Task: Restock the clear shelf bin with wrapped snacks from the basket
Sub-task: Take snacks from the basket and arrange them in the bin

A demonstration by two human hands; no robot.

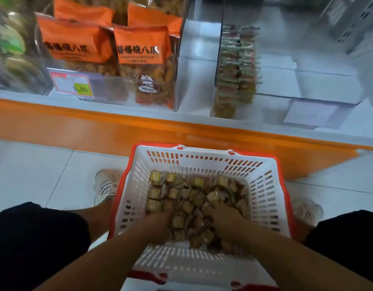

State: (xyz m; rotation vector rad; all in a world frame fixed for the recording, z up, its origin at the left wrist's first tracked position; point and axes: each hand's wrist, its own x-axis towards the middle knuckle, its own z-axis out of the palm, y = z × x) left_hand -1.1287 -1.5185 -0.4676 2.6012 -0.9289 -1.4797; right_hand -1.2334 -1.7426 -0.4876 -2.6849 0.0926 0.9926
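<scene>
Both hands, left hand and right hand, dig palm-down into wrapped snacks inside the basket; grip unclear, fingers buried.

Both forearms extend forward and downward, converging inside the basket. The left hand sits at the basket's near-left interior, fingers buried out of sight. The right hand sits near the basket's centre-right, knuckles up, fingers curled downward. Grip state of either hand cannot be determined.
</scene>
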